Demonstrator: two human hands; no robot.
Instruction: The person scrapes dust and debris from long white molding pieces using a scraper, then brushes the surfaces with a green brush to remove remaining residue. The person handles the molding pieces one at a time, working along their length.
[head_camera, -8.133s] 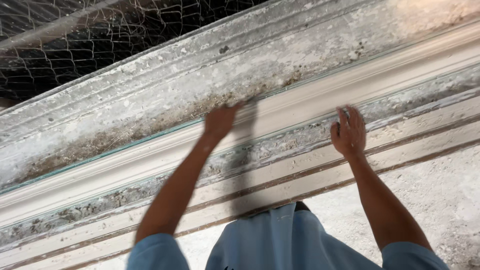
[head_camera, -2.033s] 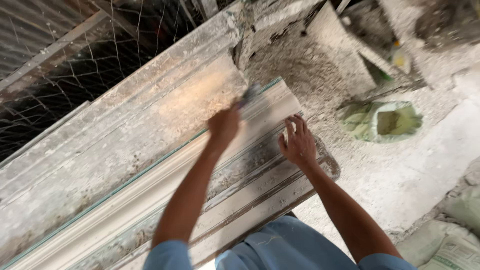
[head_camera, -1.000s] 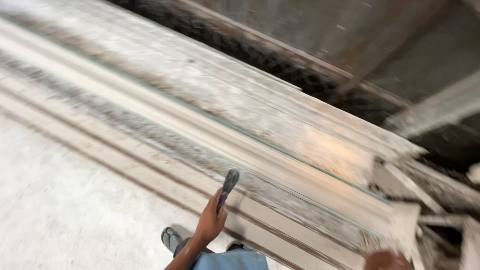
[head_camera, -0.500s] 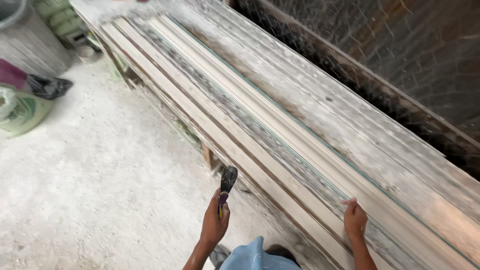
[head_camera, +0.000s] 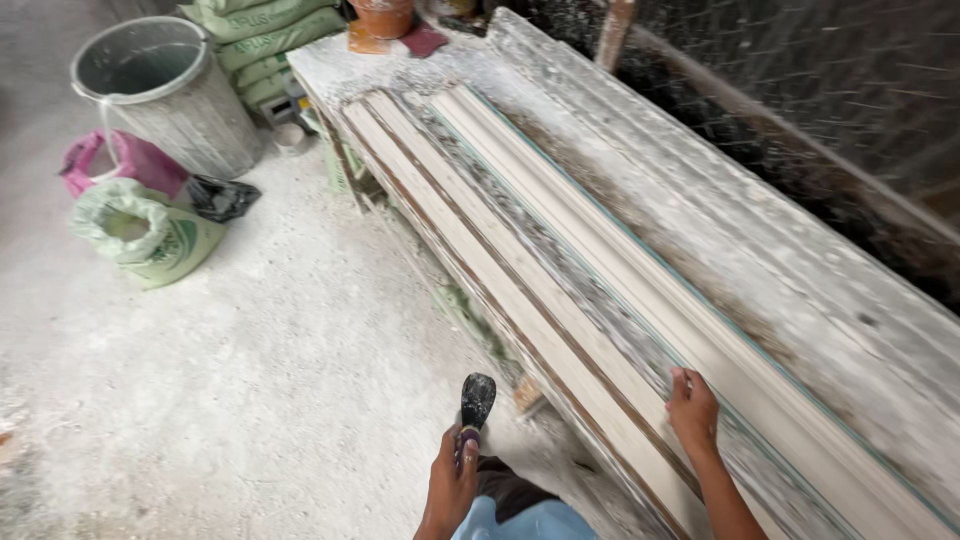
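Left hand: the left hand (head_camera: 450, 487) is curled shut around the handle of a putty knife (head_camera: 474, 407), fingers wrapped tight with the thumb side up; it hangs over the floor, clear of the bench
Putty knife: held upright, its dark blade rising straight above the closed fingers and pointing away from the person; the blade touches nothing
Right hand: the right hand (head_camera: 693, 410) lies palm down with fingers (head_camera: 681, 382) loosely spread and nearly flat, gripping nothing
Touch: the fingertips press on the long white moulding (head_camera: 560, 265), which runs away from them up the bench toward the far end
Moulding: it lies lengthwise on the plaster-caked workbench (head_camera: 800, 290), in a ridged strip; pale ridges sit just to either side of the fingers, and a thin green line edges the ridge beyond them
Between the hands: the near edge of the bench and a dark shoe below the left wrist
Far left of the left fingers: a grey bucket (head_camera: 160, 95), a green sack (head_camera: 145, 230) and a pink bag (head_camera: 125, 160) stand well apart on the dusty floor (head_camera: 250, 380)
Beyond the right fingertips: wire mesh (head_camera: 850, 90) behind the bench; stacked green sacks (head_camera: 265, 30) at its far end
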